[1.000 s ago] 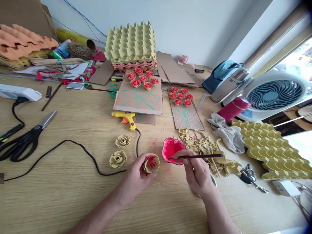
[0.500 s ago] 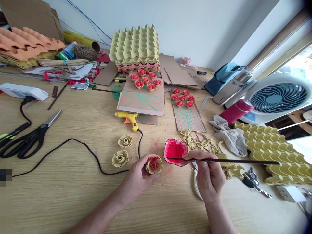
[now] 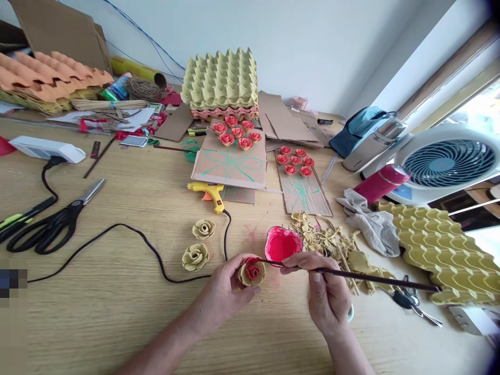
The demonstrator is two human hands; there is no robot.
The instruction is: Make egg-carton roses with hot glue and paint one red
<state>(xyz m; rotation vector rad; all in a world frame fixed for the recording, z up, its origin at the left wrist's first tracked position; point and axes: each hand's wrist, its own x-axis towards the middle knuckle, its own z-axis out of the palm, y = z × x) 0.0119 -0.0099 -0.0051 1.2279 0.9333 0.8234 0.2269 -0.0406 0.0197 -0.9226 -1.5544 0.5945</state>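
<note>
My left hand [image 3: 225, 290] is closed around a small egg-carton rose [image 3: 252, 272], tan outside with a red-painted centre. My right hand [image 3: 327, 295] pinches a long dark paintbrush [image 3: 367, 278] whose tip touches the top of that rose. Just behind the brush stands a small cup of red paint [image 3: 283, 244]. Two unpainted tan roses [image 3: 195, 256] [image 3: 203, 228] lie on the table left of my left hand.
A yellow glue gun [image 3: 209, 190] with its black cord [image 3: 117, 229] lies ahead. Black scissors [image 3: 50, 229] at left. Cardboard panels with red roses [image 3: 234, 151] [image 3: 299, 177], stacked egg trays [image 3: 221, 78], carton scraps [image 3: 332, 242], a cloth [image 3: 371, 224], a red bottle [image 3: 378, 182], a fan [image 3: 445, 161], keys [image 3: 410, 302].
The brush tip has left the red paint cup and come down onto the rose in my left hand. The view has shifted slightly.
</note>
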